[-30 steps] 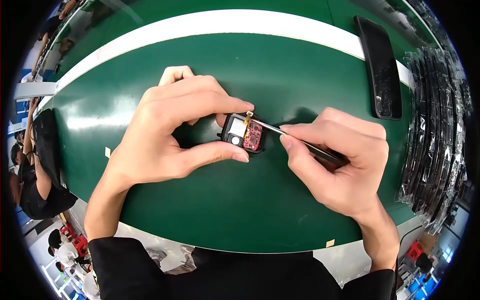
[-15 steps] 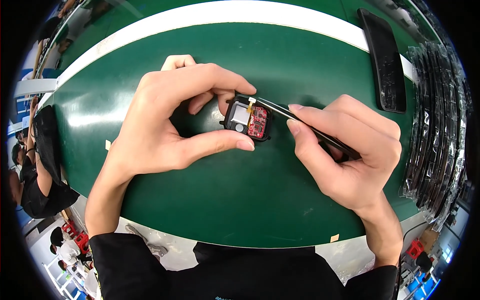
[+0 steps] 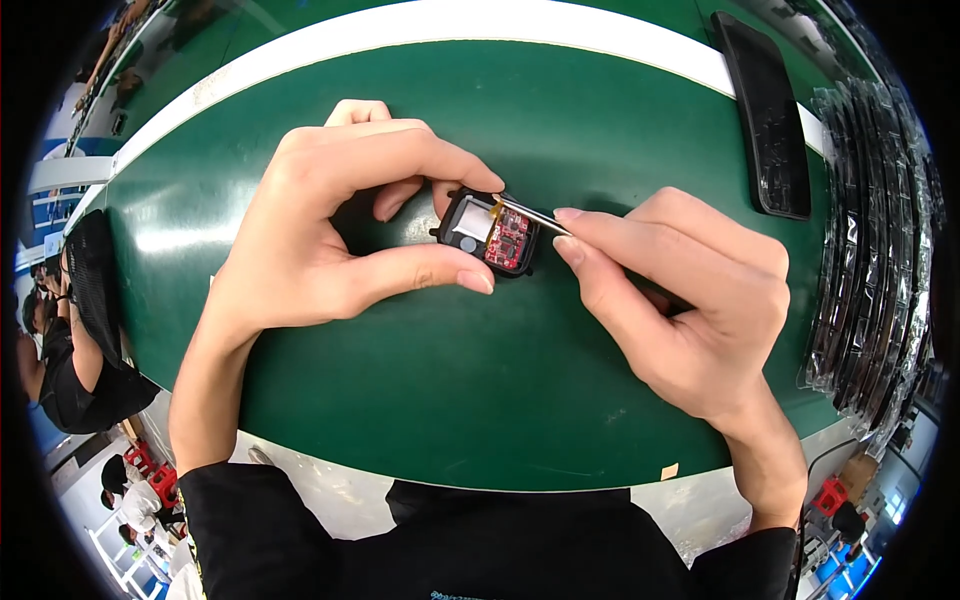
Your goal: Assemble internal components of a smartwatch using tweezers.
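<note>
Between the thumb and fingers of my left hand (image 3: 330,220) sits a small black open watch case (image 3: 488,235). Inside it I see a silver battery (image 3: 472,220), a round grey part (image 3: 467,244) and a red circuit board (image 3: 510,240). A yellow flex strip (image 3: 496,212) runs between battery and board. My right hand (image 3: 690,290) pinches slim metal tweezers (image 3: 538,216) between thumb and forefinger. Their tips reach the case's upper edge, by the flex strip and my left fingertip. Whether they grip anything there is too small to tell.
A black phone-like slab (image 3: 768,120) lies at the far right of the green table (image 3: 480,400). Beside it rises a stack of black trays in clear plastic (image 3: 870,250). A white strip (image 3: 470,22) crosses the far side. Other people (image 3: 75,340) sit off to the left.
The case and my left hand have shifted slightly left. My right hand has moved a little left and up, keeping the tweezers at the case's upper edge. The white tab there no longer shows clearly.
</note>
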Demonstrator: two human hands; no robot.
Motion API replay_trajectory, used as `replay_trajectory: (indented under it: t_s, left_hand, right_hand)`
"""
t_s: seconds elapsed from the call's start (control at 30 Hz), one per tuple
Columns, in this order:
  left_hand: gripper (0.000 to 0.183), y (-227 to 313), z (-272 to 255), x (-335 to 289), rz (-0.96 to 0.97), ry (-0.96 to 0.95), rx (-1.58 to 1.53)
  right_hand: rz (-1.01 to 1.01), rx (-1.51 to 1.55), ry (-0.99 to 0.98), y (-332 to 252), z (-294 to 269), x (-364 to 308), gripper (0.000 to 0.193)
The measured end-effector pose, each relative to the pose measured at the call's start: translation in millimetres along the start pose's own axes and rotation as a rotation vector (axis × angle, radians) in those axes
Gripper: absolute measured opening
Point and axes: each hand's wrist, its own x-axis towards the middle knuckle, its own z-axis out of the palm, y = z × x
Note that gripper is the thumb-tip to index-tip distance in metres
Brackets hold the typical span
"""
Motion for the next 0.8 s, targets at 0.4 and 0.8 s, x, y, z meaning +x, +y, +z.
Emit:
replay_trajectory:
  t_s: [0.4,0.8]
  left_hand:
    - [0.065,-4.9,-3.9,0.6,0.034,-0.088,-0.044]
    - [0.056,-0.2,-3.5,1.7,0.048,-0.104,-0.026]
  right_hand:
    - [0.212,0.182,-0.104,0.2,-8.4,1.9,0.015]
    - [0.15,0.142,-0.102,-0.7,-5.2,1.6,0.016]
